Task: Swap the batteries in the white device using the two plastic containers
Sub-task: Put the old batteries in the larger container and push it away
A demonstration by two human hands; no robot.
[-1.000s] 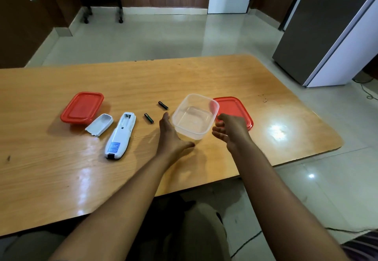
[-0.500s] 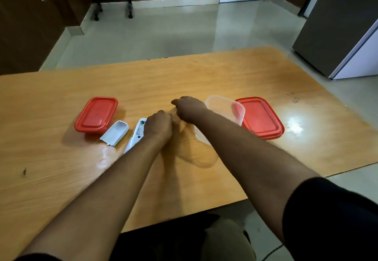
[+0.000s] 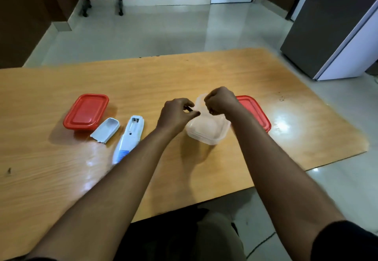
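The white device (image 3: 131, 136) lies on the wooden table (image 3: 61, 168) with its battery bay open and empty. Its white cover (image 3: 105, 130) rests just to its left. An open clear plastic container (image 3: 206, 133) sits at mid-table, its red lid (image 3: 254, 111) behind it to the right. A second container with a red lid on (image 3: 86, 110) stands at the left. My left hand (image 3: 177, 114) and my right hand (image 3: 222, 101) hover over the clear container's far rim. Each pinches a small dark battery, mostly hidden by the fingers.
The table's near edge runs under my forearms and its right edge lies past the red lid. A grey and white fridge (image 3: 335, 25) stands on the tiled floor at the right. Dark furniture legs (image 3: 120, 11) stand at the far wall.
Both hands reached left to the two loose batteries, picked them up, and have come back right over the clear container. No batteries lie on the table now.
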